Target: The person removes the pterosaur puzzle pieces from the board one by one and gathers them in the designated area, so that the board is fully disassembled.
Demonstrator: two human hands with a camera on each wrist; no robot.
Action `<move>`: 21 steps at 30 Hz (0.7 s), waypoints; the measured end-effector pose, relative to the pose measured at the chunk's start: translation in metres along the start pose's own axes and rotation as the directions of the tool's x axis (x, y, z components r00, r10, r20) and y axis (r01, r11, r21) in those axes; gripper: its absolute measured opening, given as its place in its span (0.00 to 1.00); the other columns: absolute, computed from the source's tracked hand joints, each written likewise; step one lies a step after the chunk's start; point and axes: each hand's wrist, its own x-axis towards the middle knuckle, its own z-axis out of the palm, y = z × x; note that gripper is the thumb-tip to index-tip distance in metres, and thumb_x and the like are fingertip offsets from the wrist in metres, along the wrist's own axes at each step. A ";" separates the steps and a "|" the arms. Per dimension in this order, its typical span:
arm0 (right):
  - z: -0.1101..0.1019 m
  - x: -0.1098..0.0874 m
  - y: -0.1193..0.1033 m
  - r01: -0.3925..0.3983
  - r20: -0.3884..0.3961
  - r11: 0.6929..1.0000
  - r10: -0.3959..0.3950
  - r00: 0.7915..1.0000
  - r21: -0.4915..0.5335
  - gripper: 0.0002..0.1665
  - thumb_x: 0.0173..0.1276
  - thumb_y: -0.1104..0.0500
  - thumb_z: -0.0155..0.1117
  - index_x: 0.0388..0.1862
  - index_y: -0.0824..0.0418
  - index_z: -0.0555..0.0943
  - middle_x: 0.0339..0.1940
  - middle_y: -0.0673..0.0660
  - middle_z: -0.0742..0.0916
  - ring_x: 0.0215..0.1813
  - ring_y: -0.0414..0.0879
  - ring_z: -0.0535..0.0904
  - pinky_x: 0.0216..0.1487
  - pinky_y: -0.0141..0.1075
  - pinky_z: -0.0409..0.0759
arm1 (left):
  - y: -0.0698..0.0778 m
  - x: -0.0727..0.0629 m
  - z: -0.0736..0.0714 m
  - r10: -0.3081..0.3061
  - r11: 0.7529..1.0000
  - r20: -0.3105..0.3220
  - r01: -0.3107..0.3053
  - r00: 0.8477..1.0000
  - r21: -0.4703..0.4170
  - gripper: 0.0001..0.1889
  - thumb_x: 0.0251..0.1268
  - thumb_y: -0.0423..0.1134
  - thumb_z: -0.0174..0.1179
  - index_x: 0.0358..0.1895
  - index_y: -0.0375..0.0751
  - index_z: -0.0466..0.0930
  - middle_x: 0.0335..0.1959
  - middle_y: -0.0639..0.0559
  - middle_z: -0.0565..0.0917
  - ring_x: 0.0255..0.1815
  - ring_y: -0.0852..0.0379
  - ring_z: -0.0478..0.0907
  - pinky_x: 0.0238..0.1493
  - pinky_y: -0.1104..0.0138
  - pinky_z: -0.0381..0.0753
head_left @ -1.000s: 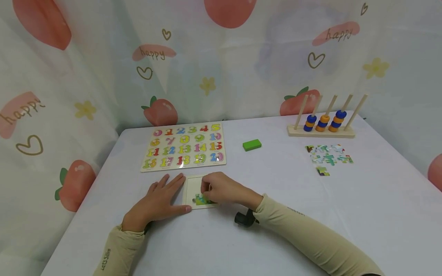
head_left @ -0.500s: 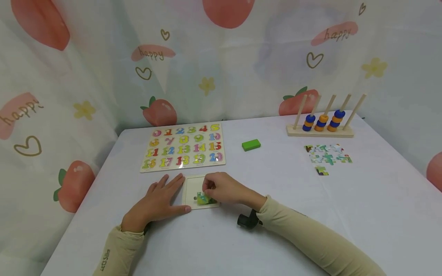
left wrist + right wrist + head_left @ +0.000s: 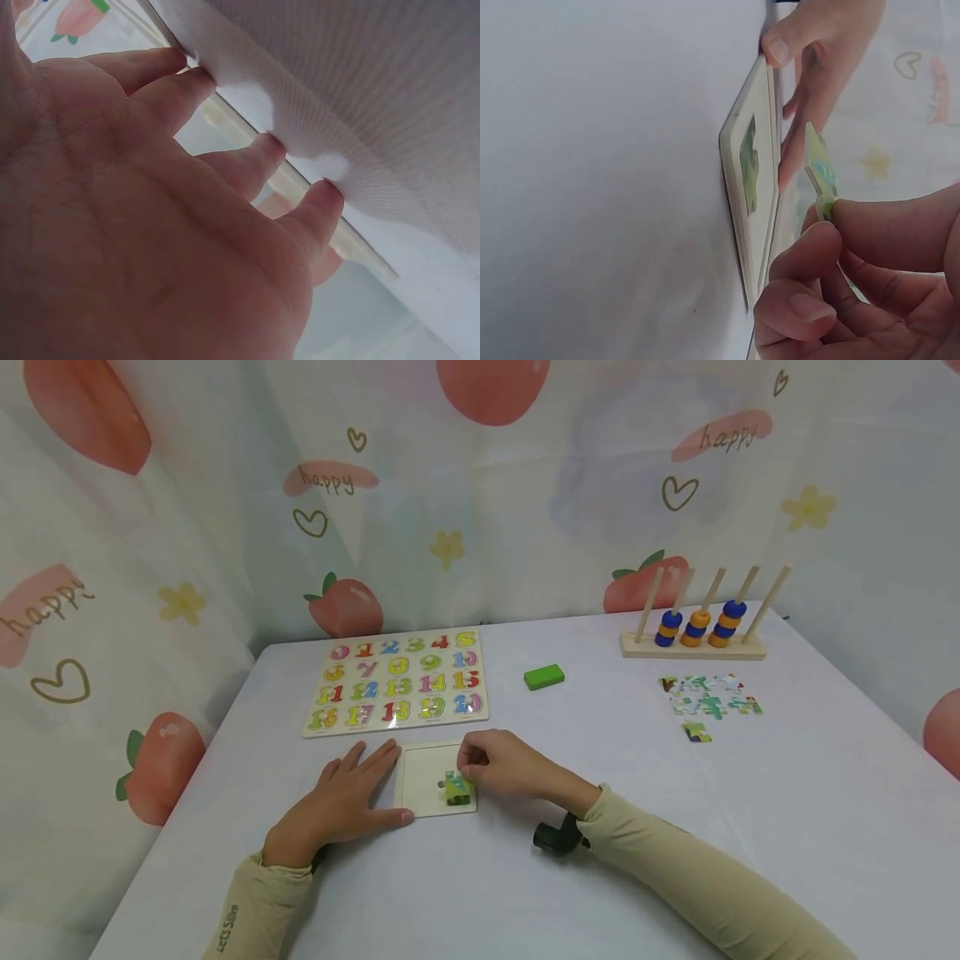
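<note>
My right hand (image 3: 506,766) pinches a green jigsaw piece (image 3: 821,165) between thumb and fingertips. In the right wrist view this piece is tilted and held clear of the shallow, pale puzzle tray (image 3: 417,772). Another green jigsaw piece (image 3: 749,165) lies in the tray near its front right corner; from the head view, the held piece partly covers it. My left hand (image 3: 337,802) lies palm down with fingers spread, its thumb and fingertips at the tray's left edge. Close up in the left wrist view, the palm and fingers (image 3: 240,169) hide most of what lies beyond.
A number puzzle board (image 3: 397,681) lies behind the tray. To its right are a green block (image 3: 543,677), several loose jigsaw pieces (image 3: 708,695) and a wooden bead rack (image 3: 693,643) with blue and orange beads. A patterned curtain (image 3: 525,510) hangs behind the table.
My right hand has shifted to the right with the jigsaw piece, which now sits over the tray's right side. More of the bare tray shows. My left hand has stayed in place.
</note>
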 end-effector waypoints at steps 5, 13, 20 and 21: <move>-0.006 -0.004 0.005 -0.003 -0.024 1.000 0.004 1.000 0.011 0.04 0.76 0.69 0.65 0.39 0.62 0.83 0.34 0.50 0.83 0.40 0.45 0.77 0.45 0.37 0.78 | -0.001 0.000 0.001 0.002 1.000 0.002 -0.002 1.000 0.003 0.57 0.63 0.69 0.71 0.88 0.47 0.55 0.87 0.45 0.57 0.86 0.29 0.45 0.79 0.31 0.48; -0.020 -0.012 0.013 -0.010 -0.070 1.000 0.011 0.997 0.010 0.05 0.76 0.70 0.65 0.40 0.61 0.83 0.35 0.51 0.84 0.41 0.46 0.78 0.47 0.39 0.79 | 0.000 0.000 0.000 0.007 1.000 -0.001 -0.007 1.000 0.003 0.56 0.63 0.69 0.71 0.88 0.46 0.56 0.87 0.45 0.57 0.86 0.30 0.45 0.79 0.32 0.48; -0.034 -0.018 0.020 -0.023 -0.096 1.000 0.024 0.995 0.009 0.04 0.76 0.71 0.64 0.42 0.63 0.83 0.35 0.52 0.84 0.40 0.46 0.78 0.44 0.39 0.79 | -0.002 0.000 0.001 0.010 1.000 -0.001 -0.010 1.000 0.000 0.57 0.63 0.69 0.71 0.88 0.46 0.55 0.87 0.45 0.57 0.86 0.29 0.45 0.79 0.31 0.48; -0.036 -0.019 0.021 -0.027 -0.099 1.000 0.028 0.995 0.007 0.04 0.76 0.71 0.64 0.42 0.63 0.83 0.36 0.53 0.84 0.40 0.47 0.78 0.44 0.39 0.79 | -0.002 0.000 0.001 0.011 1.000 0.000 -0.011 1.000 0.000 0.57 0.63 0.69 0.71 0.88 0.46 0.55 0.87 0.45 0.57 0.86 0.29 0.45 0.78 0.31 0.48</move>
